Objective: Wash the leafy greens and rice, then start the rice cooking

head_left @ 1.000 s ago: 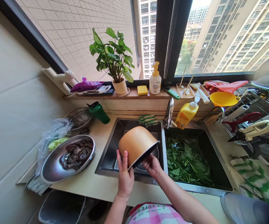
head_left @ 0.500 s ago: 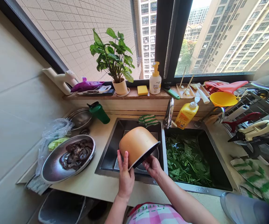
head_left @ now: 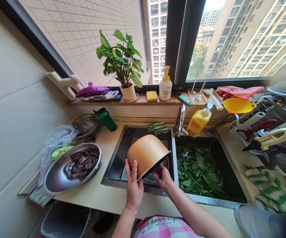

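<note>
Slanting mouth down-right, the pot [head_left: 146,153] is clasped by left hand [head_left: 134,188]; right hand [head_left: 163,178] grip unclear.

Two hands [head_left: 134,190], one pot [head_left: 146,153], two pump bottles [head_left: 165,90]

Home kitchen: dbl sink [head_left: 174,165] w/ leafy greens [head_left: 197,173], faucet [head_left: 180,119], yellow pump btl [head_left: 198,123]; window [head_left: 179,39] w/ high-rises [head_left: 252,43] outside.

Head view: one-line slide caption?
Left hand holds a tilted pot over the left basin, right hand at its rim; greens fill much of the right basin.
</note>
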